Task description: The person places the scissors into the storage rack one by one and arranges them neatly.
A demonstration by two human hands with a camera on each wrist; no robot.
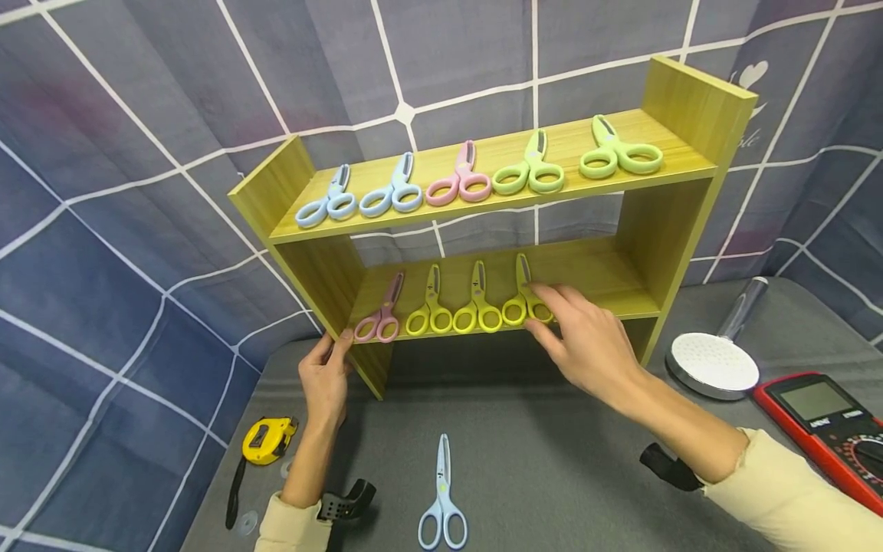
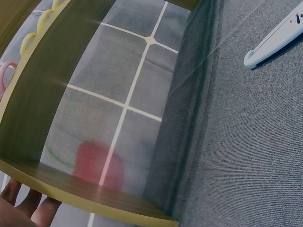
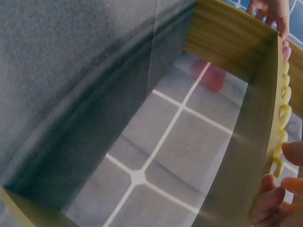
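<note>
A two-tier wooden shelf [image 1: 593,276] stands against the backdrop. My left hand [image 1: 324,383] grips its left side panel near the lower board; the left wrist view shows fingers [image 2: 42,208] against the panel's outside. On the lower board lie pink scissors [image 1: 385,310] and three yellow pairs in a row. My right hand [image 1: 586,337] pinches the handle of the rightmost yellow scissors [image 1: 519,299], the thumb low at the board's front edge. Along the upper board lie two blue pairs [image 1: 393,188], pink scissors [image 1: 461,176] and two green pairs [image 1: 531,165], handles toward me.
Light blue scissors [image 1: 442,491] lie on the grey cloth in front of the shelf. At left sits a yellow tape measure [image 1: 265,441] with a black strap. A shower head [image 1: 713,364] and a red multimeter [image 1: 828,429] lie at right.
</note>
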